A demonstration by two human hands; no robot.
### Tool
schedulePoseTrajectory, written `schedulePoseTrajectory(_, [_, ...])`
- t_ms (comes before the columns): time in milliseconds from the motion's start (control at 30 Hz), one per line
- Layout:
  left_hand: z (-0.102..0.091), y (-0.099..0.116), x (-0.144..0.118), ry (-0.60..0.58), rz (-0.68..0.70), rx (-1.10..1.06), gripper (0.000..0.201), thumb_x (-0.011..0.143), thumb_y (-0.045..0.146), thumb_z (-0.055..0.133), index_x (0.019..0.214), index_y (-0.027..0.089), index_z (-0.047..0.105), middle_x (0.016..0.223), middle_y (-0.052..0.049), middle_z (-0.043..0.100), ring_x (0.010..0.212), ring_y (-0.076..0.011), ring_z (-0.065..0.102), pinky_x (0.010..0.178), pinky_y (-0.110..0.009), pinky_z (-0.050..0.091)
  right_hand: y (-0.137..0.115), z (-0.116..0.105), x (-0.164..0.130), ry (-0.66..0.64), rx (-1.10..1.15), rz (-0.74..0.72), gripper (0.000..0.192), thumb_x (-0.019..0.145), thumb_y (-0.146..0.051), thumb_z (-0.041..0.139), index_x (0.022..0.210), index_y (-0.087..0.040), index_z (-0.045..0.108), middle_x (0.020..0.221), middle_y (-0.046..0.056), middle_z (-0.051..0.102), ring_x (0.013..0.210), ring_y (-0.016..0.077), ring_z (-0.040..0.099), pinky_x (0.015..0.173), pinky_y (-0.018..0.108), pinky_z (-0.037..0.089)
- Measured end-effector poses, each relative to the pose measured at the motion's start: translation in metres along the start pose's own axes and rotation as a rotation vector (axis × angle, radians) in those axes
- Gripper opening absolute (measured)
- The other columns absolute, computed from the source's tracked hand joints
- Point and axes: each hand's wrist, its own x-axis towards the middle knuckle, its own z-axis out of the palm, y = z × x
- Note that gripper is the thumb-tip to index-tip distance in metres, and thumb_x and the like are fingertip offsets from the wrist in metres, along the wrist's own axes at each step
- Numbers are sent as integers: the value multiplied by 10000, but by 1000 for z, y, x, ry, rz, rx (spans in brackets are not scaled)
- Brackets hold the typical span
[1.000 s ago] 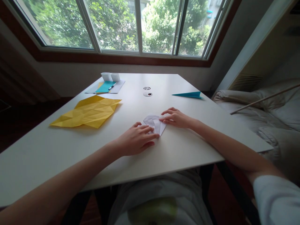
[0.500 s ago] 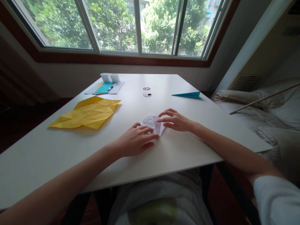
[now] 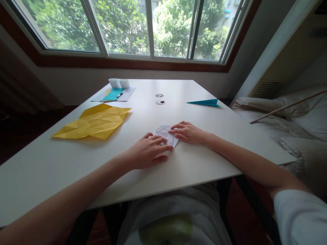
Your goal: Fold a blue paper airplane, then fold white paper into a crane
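Note:
A small piece of folded white paper (image 3: 162,130) lies on the table in front of me, its layers coming to a point toward me. My left hand (image 3: 149,149) rests on its left and near side, fingers stretched out and thumb apart on the tabletop. From the right, my right hand (image 3: 187,132) lays its extended fingertips on the paper's upper right part. Part of the paper is hidden beneath the fingers of both hands.
Creased yellow paper (image 3: 94,121) spreads to the left. A folded blue paper (image 3: 204,102) lies at the right. Toward the back left are blue paper (image 3: 113,94), a pen (image 3: 121,93) and white folded boxes (image 3: 124,83). Two round inserts (image 3: 160,102) sit mid-table.
My right hand has come down and slightly left, its fingers now flatter on the white paper. My left hand has stayed almost in place.

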Motion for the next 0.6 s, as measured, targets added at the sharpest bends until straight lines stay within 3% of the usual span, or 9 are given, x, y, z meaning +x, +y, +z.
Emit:
schedulePoseTrajectory(200, [-7,-3,0,-2,-21,-16,271,900,397,387,1082,285,552,1141,-59,572,1052,-222,515,893,-387,324,-1,-6,-1,41,-11,-30,337,904,-369,404,1135,-235,610,1049,86,612,985,202,496,893,380,382])
schedulePoseTrajectory(367, [-14,-12,-3,-25,-60,-48,289,908,414,362,1057,249,548,1054,-62,613,1069,-229,504,863,-368,355,0,-14,-4,41,136,-65,285,903,-313,424,999,-204,669,997,83,611,960,172,507,859,318,419])
schedulePoseTrajectory(467, [-12,-13,-3,12,-109,-48,320,911,411,360,1118,231,525,1040,-76,621,1055,-227,513,847,-364,379,-1,-14,-4,46,210,-56,245,890,-287,454,946,-202,677,986,79,609,917,155,535,823,295,438])
schedulePoseTrajectory(600, [-4,-11,0,63,-116,-51,269,910,336,386,1063,234,582,1015,-49,641,995,-200,540,837,-339,400,-3,-9,-2,95,138,34,172,849,-273,518,876,-206,675,1022,78,588,910,167,554,829,320,434])
